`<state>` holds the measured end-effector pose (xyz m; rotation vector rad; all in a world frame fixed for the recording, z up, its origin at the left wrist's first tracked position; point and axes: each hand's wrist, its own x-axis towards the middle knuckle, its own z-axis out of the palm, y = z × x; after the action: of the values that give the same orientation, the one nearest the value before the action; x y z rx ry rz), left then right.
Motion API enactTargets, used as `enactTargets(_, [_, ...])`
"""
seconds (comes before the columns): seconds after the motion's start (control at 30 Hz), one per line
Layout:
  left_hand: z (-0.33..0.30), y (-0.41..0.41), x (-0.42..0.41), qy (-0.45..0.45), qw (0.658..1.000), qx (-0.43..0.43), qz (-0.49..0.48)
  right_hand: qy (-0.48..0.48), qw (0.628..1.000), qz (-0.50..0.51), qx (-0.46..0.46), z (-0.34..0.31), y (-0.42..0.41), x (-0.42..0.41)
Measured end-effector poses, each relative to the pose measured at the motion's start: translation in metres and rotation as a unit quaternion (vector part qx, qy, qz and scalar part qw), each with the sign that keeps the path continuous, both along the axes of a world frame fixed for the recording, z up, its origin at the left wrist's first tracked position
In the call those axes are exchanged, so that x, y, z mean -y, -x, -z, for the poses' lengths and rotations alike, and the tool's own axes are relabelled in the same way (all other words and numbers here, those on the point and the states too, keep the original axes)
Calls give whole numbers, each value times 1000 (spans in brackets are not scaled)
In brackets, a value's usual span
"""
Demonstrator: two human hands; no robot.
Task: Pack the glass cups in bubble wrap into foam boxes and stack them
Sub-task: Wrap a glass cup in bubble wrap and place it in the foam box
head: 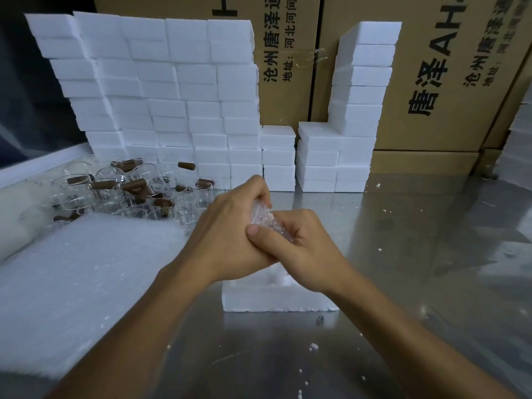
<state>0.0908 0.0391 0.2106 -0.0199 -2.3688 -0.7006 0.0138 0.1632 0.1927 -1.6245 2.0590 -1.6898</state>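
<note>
Head camera is looking down at two hands working just above an open foam box (276, 300) on the metal table (403, 254). Both the left hand (227, 226) and the right hand (299, 249) are curling around a cup in bubble wrap (263, 218), squeezing it between them. It is probably light but breakable, and the wrap is soft, so holding it gently around the sides is looking safest. More bare cups (115, 191) are lying far to the left of the box.

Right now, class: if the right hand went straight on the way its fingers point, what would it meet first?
The right hand points left, across the bubble-wrapped cup. It would meet the left hand first; they already touch. Beyond that, probably the bubble wrap sheet, though depth is unclear.
</note>
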Motion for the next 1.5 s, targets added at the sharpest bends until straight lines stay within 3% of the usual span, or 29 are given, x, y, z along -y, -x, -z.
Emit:
enactTargets(0.13, [3, 4, 3, -54, 998, 11, -23, 39, 999, 8, -21, 1, -1, -1])
enactTargets(0.2, [4, 7, 8, -161, 985, 15, -54, 38, 999, 7, -22, 1, 0, -2])
enactTargets(0.33, [3, 6, 10, -419, 900, 118, -6, -30, 993, 49, -102, 1, 5, -4])
enactTargets(0.47, [1, 5, 17, -547, 808, 176, 127, -7, 995, 39, 87, -5, 13, -9])
enactTargets(0.6, [2, 4, 22, -594, 753, 143, 243, 30, 946, -71, 315, -13, 16, -11])
enactTargets(0.67, [4, 5, 19, -599, 739, 119, 283, 18, 924, -108, 367, -15, 16, -11])
enactTargets(0.83, [7, 9, 18, -662, 676, 83, 313, -13, 896, -198, 397, -16, 14, -13])
enactTargets(1.0, [3, 7, 16, -631, 723, 100, 263, -21, 876, -235, 421, -15, 14, -14])
enactTargets(1.27, [6, 0, 26, -529, 775, 164, 304, -51, 876, -250, 410, -12, 24, -19])
enactTargets(1.37, [6, 1, 30, -495, 801, 175, 288, -88, 916, -179, 347, -9, 23, -15])
enactTargets(1.43, [6, 0, 35, -458, 833, 180, 252, -126, 952, -84, 265, -8, 21, -12])
enactTargets(1.5, [5, -3, 40, -402, 873, 182, 211, -146, 965, -32, 217, -9, 19, -11])
